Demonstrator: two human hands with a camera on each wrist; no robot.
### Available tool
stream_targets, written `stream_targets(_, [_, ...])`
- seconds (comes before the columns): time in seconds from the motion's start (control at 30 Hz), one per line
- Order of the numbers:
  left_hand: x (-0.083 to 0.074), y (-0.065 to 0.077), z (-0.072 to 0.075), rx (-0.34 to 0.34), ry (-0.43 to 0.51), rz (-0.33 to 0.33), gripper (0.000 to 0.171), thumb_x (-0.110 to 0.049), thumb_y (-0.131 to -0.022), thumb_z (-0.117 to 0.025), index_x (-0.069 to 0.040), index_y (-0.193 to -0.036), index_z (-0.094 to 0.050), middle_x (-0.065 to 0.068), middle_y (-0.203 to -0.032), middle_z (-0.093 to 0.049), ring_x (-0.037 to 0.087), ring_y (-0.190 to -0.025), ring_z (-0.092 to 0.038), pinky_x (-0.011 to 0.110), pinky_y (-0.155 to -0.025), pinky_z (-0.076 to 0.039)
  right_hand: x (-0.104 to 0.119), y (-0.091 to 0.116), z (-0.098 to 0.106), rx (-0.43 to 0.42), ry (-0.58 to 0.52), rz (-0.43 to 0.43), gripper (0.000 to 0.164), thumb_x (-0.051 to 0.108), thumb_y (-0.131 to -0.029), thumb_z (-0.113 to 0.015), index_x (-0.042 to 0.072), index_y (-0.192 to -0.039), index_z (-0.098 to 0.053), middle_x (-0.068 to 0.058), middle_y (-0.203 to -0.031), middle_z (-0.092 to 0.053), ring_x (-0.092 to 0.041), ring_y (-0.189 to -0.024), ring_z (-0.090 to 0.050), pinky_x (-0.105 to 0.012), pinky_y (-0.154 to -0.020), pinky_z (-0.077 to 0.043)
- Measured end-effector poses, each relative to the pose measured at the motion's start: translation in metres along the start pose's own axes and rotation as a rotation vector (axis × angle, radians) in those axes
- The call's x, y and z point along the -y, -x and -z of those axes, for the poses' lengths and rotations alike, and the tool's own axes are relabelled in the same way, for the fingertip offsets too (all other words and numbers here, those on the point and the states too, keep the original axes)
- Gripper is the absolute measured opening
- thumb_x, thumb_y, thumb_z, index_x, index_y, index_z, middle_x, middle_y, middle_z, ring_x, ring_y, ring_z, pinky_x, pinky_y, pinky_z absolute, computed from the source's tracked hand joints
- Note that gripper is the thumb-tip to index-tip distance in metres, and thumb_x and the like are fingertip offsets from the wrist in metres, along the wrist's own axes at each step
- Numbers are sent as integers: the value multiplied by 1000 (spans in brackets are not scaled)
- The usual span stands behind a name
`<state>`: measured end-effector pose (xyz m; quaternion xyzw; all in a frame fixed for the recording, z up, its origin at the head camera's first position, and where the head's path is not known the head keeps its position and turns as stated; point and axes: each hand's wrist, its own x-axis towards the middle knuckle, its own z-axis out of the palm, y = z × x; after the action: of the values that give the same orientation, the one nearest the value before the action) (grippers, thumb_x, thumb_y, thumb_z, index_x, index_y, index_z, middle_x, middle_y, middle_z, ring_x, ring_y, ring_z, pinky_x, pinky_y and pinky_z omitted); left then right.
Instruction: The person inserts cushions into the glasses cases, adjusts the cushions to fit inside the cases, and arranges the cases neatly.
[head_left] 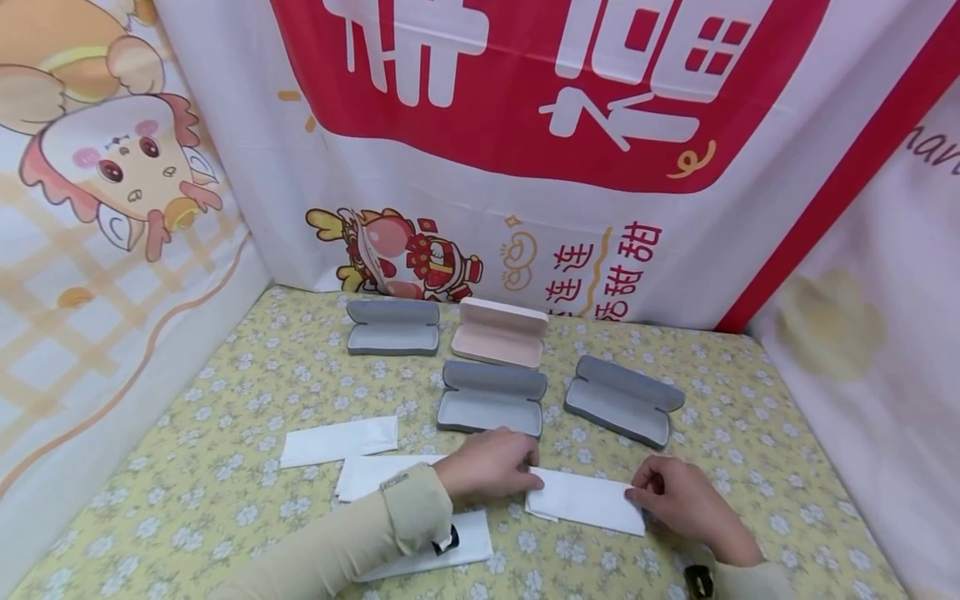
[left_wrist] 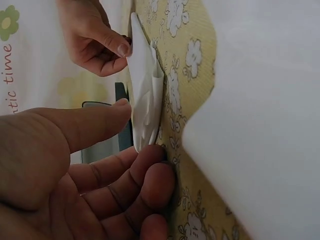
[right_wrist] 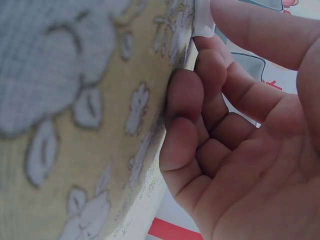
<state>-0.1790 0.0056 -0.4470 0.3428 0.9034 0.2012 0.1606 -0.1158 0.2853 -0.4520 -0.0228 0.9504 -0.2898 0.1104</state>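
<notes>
Yellow flower-print surface (head_left: 247, 400), an open grey oblong case (head_left: 622, 407) on it, and just this side of that, a folded white rectangular cloth (head_left: 588, 502). Long axis runs roughly left-right: left hand (head_left: 491, 463) pinches one end, right hand (head_left: 681, 497) the other, so neither's really nearer.

We record white cloths (head_left: 585, 500), grey cases (head_left: 489, 410) and one pink case (head_left: 498, 340). We note a yellow, white-flowered tablecloth (head_left: 217, 450).
</notes>
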Motion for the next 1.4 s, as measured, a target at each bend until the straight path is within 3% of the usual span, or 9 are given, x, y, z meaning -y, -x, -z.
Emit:
stream_targets(0.1, [-2, -1, 0, -26, -24, 5, 17, -42, -82, -65, -25, -82, -62, -15, -69, -50, 4, -61, -48, 26, -54, -40, -1, 0, 1, 16, -6, 24, 17, 27, -80, -71, 15, -78, -60, 2, -63, -52, -14, -49, -45, -28, -45, -39])
stream_targets(0.37, [-3, -3, -3, -44, -53, 37, 23, -39, -78, -70, -27, -68, -54, -14, -65, -49, 7, -60, -47, 28, -53, -38, 1, -2, -1, 18, 6, -12, 14, 21, -82, -69, 15, -76, -58, 2, -64, -52, -14, -52, -45, -28, -47, -38])
stream_targets(0.47, [-3, -3, -4, -52, -43, 30, 22, -36, -78, -70, -27, -67, -53, -14, -65, -49, 7, -61, -46, 27, -53, -38, 0, -1, 0, 9, -40, -17, 14, 21, -83, -68, 14, -76, -57, 2, -66, -53, -15, -54, -46, -28, -48, -39])
stream_targets(0.6, [0, -1, -5, -69, 57, 14, 18, -33, -79, -68, -27, -68, -55, -13, -66, -51, 6, -59, -48, 25, -53, -40, -1, 0, 2, 25, -194, -42, 16, 23, -84, -66, 11, -79, -57, -2, -71, -56, -17, -60, -49, -29, -52, -42])
stream_targets(0.73, [4, 0, -5, -55, 232, 9, 14, -28, -80, -68, -26, -72, -57, -11, -69, -55, 7, -58, -50, 24, -54, -43, 0, 1, 5, 91, -360, -59, 20, 23, -85, -65, 5, -85, -57, -8, -72, -58, -21, -61, -51, -30, -50, -43])
stream_targets(0.97, [5, 0, -2, 10, 437, 13, 11, -20, -78, -73, -18, -82, -62, -4, -71, -58, 10, -61, -54, 25, -57, -45, -4, 1, 3, 167, -464, -81, 42, 31, -81, -69, -1, -105, -54, -9, -73, -60, -17, -57, -49, -29, -48, -42])
stream_targets(1.07, [4, -1, -2, 39, 465, 30, 23, -19, -70, -79, -15, -89, -66, -3, -69, -59, 11, -61, -54, 25, -58, -45, -5, 1, 2, 174, -472, -73, 47, 27, -78, -73, -2, -110, -55, -9, -73, -60, -16, -57, -48, -28, -49, -41])
stream_targets(1.2, [3, -2, -3, 55, 457, 38, 37, -16, -63, -84, -12, -96, -69, -2, -65, -60, 12, -58, -56, 24, -58, -46, -5, 0, 0, 167, -427, -67, 41, 24, -74, -77, 0, -103, -62, -7, -70, -61, -14, -55, -48, -27, -47, -41])
stream_targets(1.4, [1, -1, -5, 48, 411, 3, 19, -13, -64, -83, -14, -78, -70, -3, -55, -55, 10, -47, -47, 23, -49, -41, -5, 0, 1, 168, -405, -77, 33, 24, -69, -80, 4, -91, -67, -5, -65, -60, -13, -54, -48, -28, -48, -42])
